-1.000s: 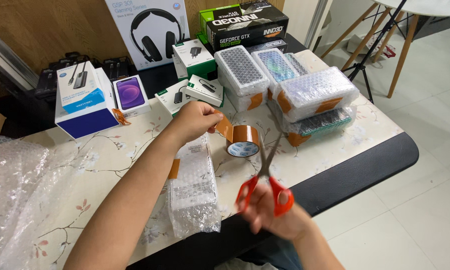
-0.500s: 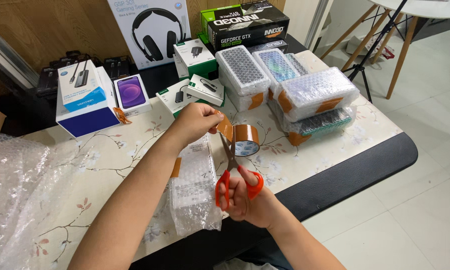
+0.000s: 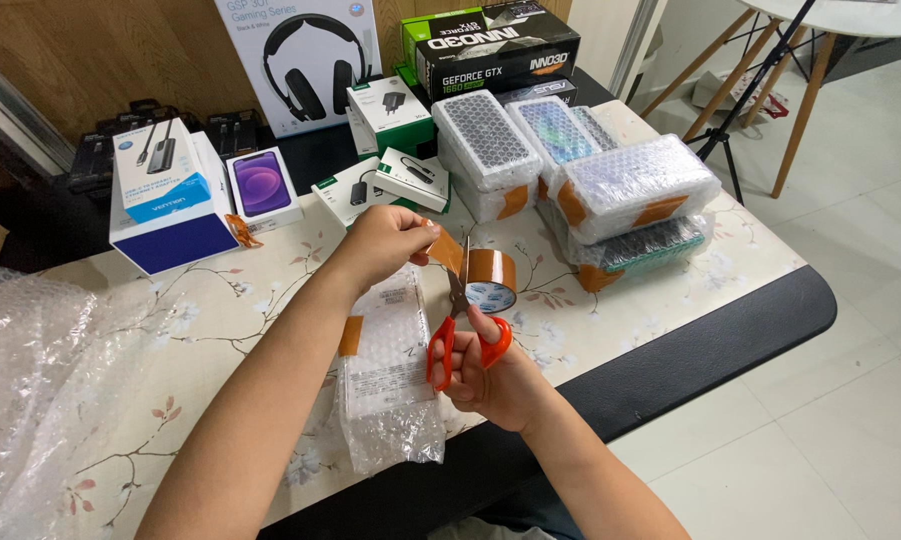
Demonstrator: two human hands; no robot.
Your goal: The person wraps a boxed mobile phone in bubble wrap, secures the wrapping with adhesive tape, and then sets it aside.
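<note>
My left hand [image 3: 380, 245] pinching the free end of brown tape [image 3: 448, 252] pulled from the roll [image 3: 492, 280] on the worktop [image 3: 220, 310], my right hand [image 3: 500, 378] gripping orange-handled scissors [image 3: 458, 335], blades at the tape strip, bubble-wrapped parcel [image 3: 385, 375] lying just below.

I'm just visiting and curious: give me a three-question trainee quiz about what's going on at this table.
1. True or false: the right hand holds orange-handled scissors.
2. The left hand pinches a strip pulled from the: A) brown tape roll B) bubble wrap sheet C) headphone box
3. What lies under the left forearm?

Key: 1. True. 2. A. 3. A bubble-wrapped package with a brown tape tab.
</note>
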